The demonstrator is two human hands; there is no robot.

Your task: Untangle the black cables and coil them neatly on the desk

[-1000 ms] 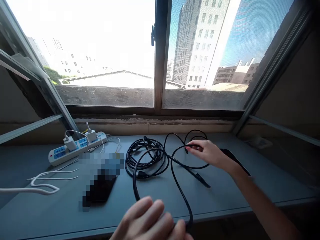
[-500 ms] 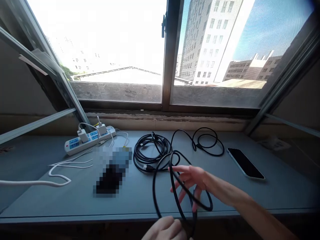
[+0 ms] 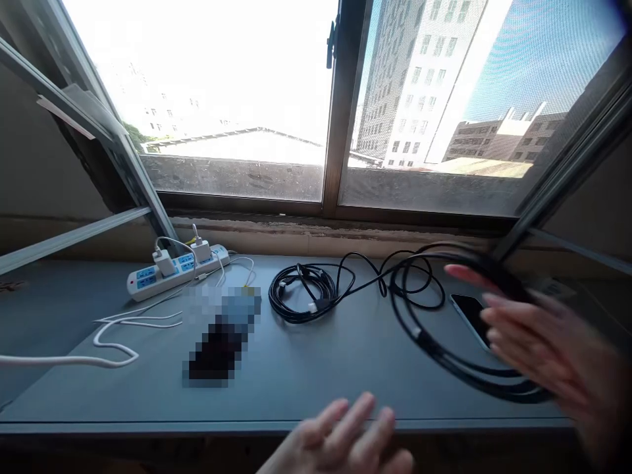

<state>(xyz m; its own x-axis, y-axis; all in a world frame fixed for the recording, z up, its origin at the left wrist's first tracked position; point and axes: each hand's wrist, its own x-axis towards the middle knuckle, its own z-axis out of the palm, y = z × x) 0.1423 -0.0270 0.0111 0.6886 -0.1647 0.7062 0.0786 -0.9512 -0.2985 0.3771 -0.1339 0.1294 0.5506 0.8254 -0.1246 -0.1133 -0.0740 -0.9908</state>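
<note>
My right hand [image 3: 533, 329], partly blurred, holds a looped black cable [image 3: 444, 359] above the right side of the grey table, its fingers round the upper part of the loops. My left hand [image 3: 345, 438] is at the table's front edge with its fingers apart and nothing in it. A second coil of black cable [image 3: 296, 316] lies on the table's middle, with connectors on it. From there a strand runs up to the held loops. More loose black cable [image 3: 434, 306] lies behind, near the window.
A phone [image 3: 471, 319] lies at the right, partly behind my right hand. A white power strip [image 3: 172, 280] with plugs, white cables [image 3: 113, 362] and a pixelated object [image 3: 217, 349] are at the left. Metal bars [image 3: 143, 191] frame the window.
My right hand has moved right, now holding the cable in bundled loops. My left hand, closed at the cable before, has let go and spread its fingers. The coil on the table looks tighter.
</note>
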